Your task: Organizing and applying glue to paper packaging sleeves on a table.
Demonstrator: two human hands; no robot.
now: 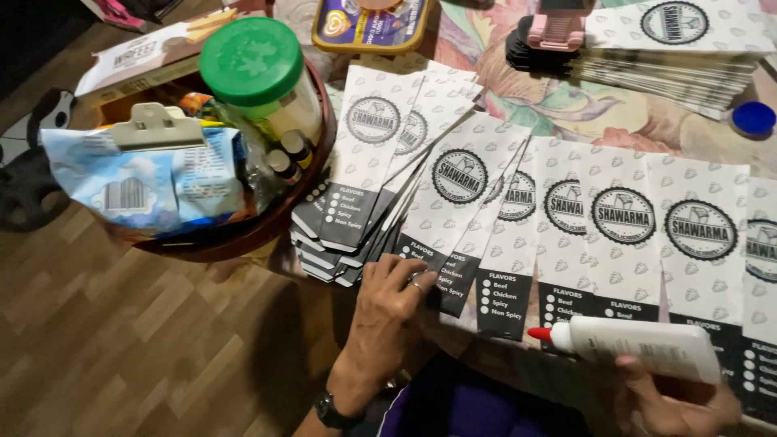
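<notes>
1. Wood-patterned flooring point(121, 340) fills the lower left of your view, and a table with a floral cloth point(566, 105) carries the work above it.
2. Your right hand point(672, 400) is cut off by the bottom edge; only its fingers show, wrapped around a white plastic glue bottle with a red tip point(639, 346), which lies level and points left over the bags.
3. Your left hand point(392, 303), with a ring and a dark wristwatch, holds nothing; its fingertips press flat on the dark lower edge of the fanned white paper bags with round black emblems point(518, 218).
4. Those bags overlap in a row from the centre to the right edge, where the last one is cropped; how many lie beneath each other is hard to tell.
5. At the fan's left end the bags touch a round brown basket point(267, 226), which is crowded with a green-lidded clear jar point(259, 69), small dark bottles and a blue-and-white packet shut by a grey clip point(137, 178).
6. A second stack of the same bags point(680, 65) sits at the top right, well apart from your hands, with a pink object partly hidden at its left and a blue cap point(753, 119) just beside it.
7. Bare cloth between the two groups of bags gives some open room; the table's near edge lies right under your hands.
</notes>
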